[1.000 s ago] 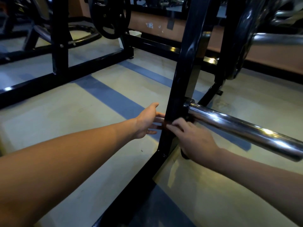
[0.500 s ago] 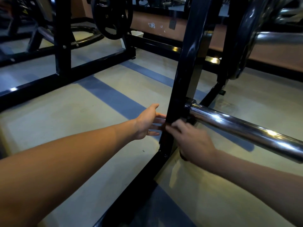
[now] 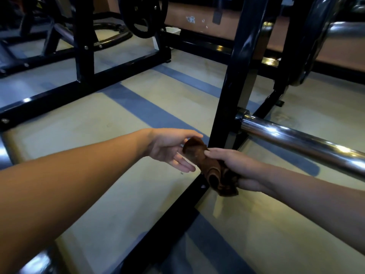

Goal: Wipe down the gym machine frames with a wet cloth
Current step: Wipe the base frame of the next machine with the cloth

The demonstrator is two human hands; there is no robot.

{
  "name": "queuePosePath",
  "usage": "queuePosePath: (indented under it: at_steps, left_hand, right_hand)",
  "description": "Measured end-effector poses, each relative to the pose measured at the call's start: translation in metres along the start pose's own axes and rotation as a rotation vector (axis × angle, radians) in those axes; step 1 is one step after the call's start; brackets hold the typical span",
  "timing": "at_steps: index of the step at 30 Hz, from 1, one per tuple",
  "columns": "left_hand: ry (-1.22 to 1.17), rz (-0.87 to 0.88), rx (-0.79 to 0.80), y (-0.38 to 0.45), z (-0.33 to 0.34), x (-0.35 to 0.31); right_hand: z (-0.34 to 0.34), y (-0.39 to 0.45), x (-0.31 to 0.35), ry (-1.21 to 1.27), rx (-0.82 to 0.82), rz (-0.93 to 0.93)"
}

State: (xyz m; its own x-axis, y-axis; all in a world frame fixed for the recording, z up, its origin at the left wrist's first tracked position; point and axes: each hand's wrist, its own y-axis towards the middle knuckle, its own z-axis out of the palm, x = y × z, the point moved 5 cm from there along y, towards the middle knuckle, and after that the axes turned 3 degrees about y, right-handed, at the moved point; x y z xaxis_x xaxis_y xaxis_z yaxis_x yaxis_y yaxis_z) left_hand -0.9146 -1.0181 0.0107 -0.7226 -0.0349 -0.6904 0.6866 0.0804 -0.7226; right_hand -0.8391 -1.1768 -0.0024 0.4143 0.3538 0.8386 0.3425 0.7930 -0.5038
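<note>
Cloth (image 3: 212,167): brown, bunched, in front of the black frame upright (image 3: 235,80), near its foot.
Right hand (image 3: 240,168): fingers curled round the cloth's lower end.
Left hand (image 3: 170,148): palm up, fingers straight and relaxed, fingertips just beside the cloth's free upper end.
Chrome bar (image 3: 296,143): projects from the upright, above the right forearm.

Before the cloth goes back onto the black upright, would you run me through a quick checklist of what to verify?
1. Cloth held firmly by the right hand: ok, fingers curl round it.
2. Left hand free to take or steady the cloth: ok, open beside it.
3. Cloth in contact with the black upright: not ok, held in front of it.
4. Cloth wet enough: cannot tell.
5. Cloth spread flat for wiping: not ok, bunched up.
6. Chrome bar out of the hands' way: ok, off to the right.
</note>
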Motion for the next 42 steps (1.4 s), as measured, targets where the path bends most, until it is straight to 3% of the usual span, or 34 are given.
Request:
queuePosePath:
  at_steps: [4, 8, 11, 15, 21, 26, 33, 38, 42]
  left_hand:
    - [-0.054, -0.017, 0.028, 0.004, -0.014, 0.009]
    - [0.094, -0.059, 0.037, 0.002, -0.034, 0.013]
    - [0.084, 0.066, -0.015, -0.002, -0.044, 0.008]
    - [-0.047, 0.224, -0.038, -0.02, -0.048, 0.0]
    - [-0.164, 0.301, -0.326, -0.054, -0.082, 0.003]
    - [-0.265, 0.334, -0.491, -0.109, -0.114, -0.004]
    - [-0.299, 0.299, -0.781, -0.142, -0.14, 0.029]
    - [-0.368, 0.22, -0.756, -0.135, -0.148, 0.059]
    - [-0.5, 0.25, -0.718, -0.123, -0.14, 0.058]
  right_hand:
    - [0.007, 0.001, -0.003, 0.027, 0.051, 0.068]
    - [0.007, 0.008, 0.007, -0.066, -0.012, -0.05]
    - [0.01, 0.017, 0.011, -0.091, -0.042, -0.11]
    - [0.032, 0.028, 0.021, -0.16, 0.035, -0.133]
    - [0.08, 0.057, 0.066, -0.448, -0.017, -0.394]
    - [0.111, 0.079, 0.111, -0.615, -0.025, -0.403]
    - [0.117, 0.1, 0.124, -0.053, -0.102, -0.255]
    - [0.112, 0.107, 0.117, -0.103, -0.03, -0.224]
    - [0.104, 0.105, 0.117, -0.177, -0.055, -0.226]
